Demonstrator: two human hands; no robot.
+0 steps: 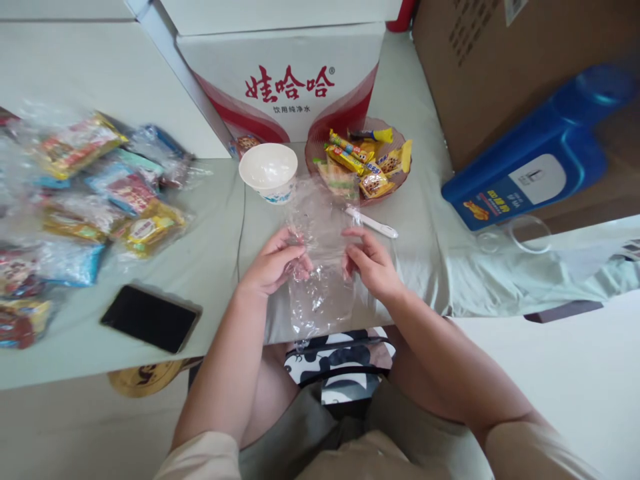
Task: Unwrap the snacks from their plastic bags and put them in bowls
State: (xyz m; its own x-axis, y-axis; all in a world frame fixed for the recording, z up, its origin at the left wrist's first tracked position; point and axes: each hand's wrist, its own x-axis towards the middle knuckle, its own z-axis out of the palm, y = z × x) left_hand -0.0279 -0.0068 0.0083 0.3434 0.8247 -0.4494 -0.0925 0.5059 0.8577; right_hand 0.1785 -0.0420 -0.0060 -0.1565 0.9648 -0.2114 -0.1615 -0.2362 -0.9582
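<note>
A clear plastic bag is stretched between my two hands over the front edge of the cloth-covered table. My left hand pinches its left side, thumb over the film. On the opposite side, my right hand grips the bag with bent fingers. Only transparent film shows in the bag. Just beyond it stand a white paper cup and a pinkish glass bowl holding several wrapped snacks. A white pen-like tool lies beside my right hand.
Bagged snack packs cover the table's left side, with a black phone in front. A white carton stands behind. At right are a blue bottle, a clear cup and a brown cardboard box.
</note>
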